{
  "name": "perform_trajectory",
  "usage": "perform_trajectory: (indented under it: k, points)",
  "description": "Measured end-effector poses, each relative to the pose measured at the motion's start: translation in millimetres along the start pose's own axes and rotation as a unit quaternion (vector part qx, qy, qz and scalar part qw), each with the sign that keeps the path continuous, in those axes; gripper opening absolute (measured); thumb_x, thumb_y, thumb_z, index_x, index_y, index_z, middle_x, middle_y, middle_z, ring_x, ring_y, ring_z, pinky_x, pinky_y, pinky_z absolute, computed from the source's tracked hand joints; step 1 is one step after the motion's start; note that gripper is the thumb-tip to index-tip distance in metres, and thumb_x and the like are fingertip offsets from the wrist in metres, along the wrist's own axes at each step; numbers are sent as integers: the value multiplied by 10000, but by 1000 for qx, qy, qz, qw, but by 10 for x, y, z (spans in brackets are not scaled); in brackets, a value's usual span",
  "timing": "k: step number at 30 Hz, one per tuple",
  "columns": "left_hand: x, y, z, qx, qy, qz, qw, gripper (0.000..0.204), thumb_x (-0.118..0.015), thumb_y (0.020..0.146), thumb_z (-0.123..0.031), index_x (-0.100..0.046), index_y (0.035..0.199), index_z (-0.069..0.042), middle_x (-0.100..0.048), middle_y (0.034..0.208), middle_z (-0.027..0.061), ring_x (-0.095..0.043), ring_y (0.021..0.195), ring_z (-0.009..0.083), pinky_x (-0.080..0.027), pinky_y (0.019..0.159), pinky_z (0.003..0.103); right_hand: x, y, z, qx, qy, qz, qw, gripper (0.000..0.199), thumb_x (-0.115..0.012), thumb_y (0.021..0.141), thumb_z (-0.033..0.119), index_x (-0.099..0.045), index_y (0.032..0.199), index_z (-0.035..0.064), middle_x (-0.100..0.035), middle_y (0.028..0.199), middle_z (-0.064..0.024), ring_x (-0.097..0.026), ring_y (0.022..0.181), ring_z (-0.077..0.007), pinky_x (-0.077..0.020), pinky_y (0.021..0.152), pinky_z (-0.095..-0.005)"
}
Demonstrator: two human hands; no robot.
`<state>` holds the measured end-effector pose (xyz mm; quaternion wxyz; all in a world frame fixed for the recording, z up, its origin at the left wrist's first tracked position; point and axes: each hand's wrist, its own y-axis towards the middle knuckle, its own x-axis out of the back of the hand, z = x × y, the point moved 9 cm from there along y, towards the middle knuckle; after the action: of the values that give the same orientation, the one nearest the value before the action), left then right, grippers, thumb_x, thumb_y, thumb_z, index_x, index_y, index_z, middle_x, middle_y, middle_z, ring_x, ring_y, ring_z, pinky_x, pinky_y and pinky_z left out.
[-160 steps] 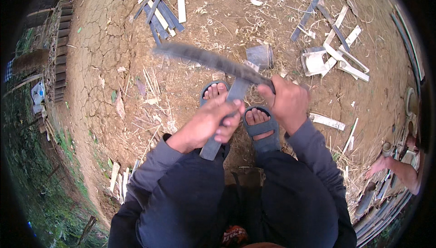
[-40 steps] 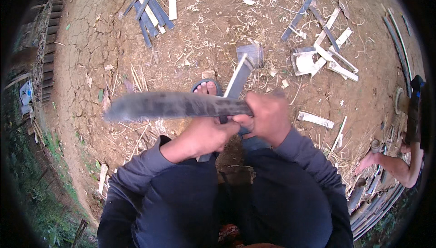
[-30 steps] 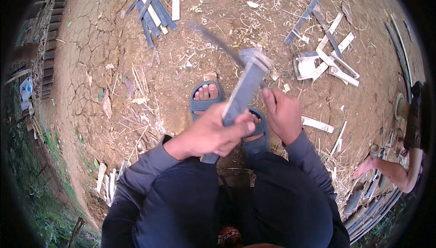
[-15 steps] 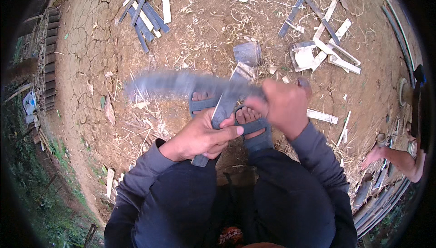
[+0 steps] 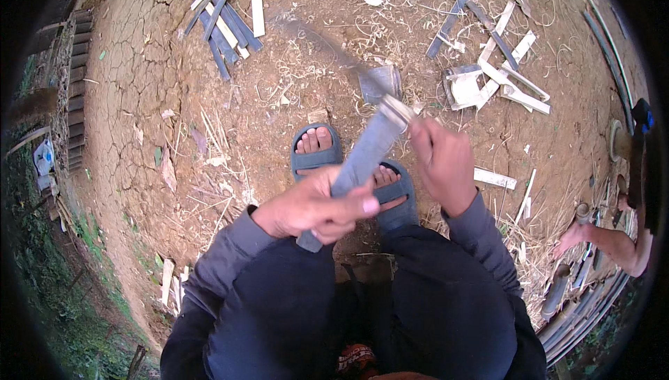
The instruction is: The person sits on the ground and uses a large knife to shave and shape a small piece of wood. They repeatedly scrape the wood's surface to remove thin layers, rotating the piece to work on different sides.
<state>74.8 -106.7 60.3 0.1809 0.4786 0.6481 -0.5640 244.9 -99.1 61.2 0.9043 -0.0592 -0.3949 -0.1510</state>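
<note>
Grey slat (image 5: pixel 364 159) is slanting over the ground (image 5: pixel 146 66), just above the sandals (image 5: pixel 394 190). Left hand (image 5: pixel 311 206) is gripping its lower part, fingers wrapped round, thumb across. Right hand (image 5: pixel 442 164) is holding a blurred blade (image 5: pixel 341 57) by its handle, fingers curled tight; blade-slat contact: cannot tell. Grey cylindrical piece (image 5: pixel 376 82) is lying beyond. Strips (image 5: pixel 232 25) are lying piled toward the ground's far left corner, shavings (image 5: pixel 383 21) toward its far edge
</note>
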Motion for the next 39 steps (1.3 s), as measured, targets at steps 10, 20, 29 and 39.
perform_trajectory:
  k: [10, 20, 29, 39]
  points:
    - [177, 52, -114, -53, -92, -31, 994, 370, -344, 1063, -445, -458, 1068, -93, -357, 677, -4, -273, 408, 45, -228, 352, 196, 235, 22, 26, 25, 52, -26, 998, 562, -519, 982, 499, -519, 687, 21, -497, 533, -140, -537, 448, -295, -388, 444, -410]
    - [222, -21, -141, -78, 144, -156, 974, 367, -278, 1086, -385, -436, 956, -81, -322, 638, -29, -266, 414, 55, -244, 360, 222, -3, 175, 187, 48, -115, 18, 992, 543, -602, 898, 565, -533, 686, 70, -583, 570, -138, -614, 499, -324, -464, 449, -410]
    - [19, -38, -161, -64, 75, -96, 990, 446, -293, 1071, -445, -461, 939, -53, -344, 615, -26, -292, 414, 56, -259, 379, 213, -269, -34, -456, -125, 74, 24, 989, 585, -453, 1021, 478, -572, 667, 27, -565, 548, -159, -577, 481, -305, -412, 480, -445]
    - [353, 41, -284, -119, -38, -128, 984, 558, -257, 1042, -556, -507, 1027, -57, -415, 661, -11, -340, 427, 62, -306, 389, 209, -606, -406, -919, -287, 222, 50, 931, 661, -414, 1023, 532, -575, 663, 3, -513, 548, -55, -492, 526, -139, -380, 492, -337]
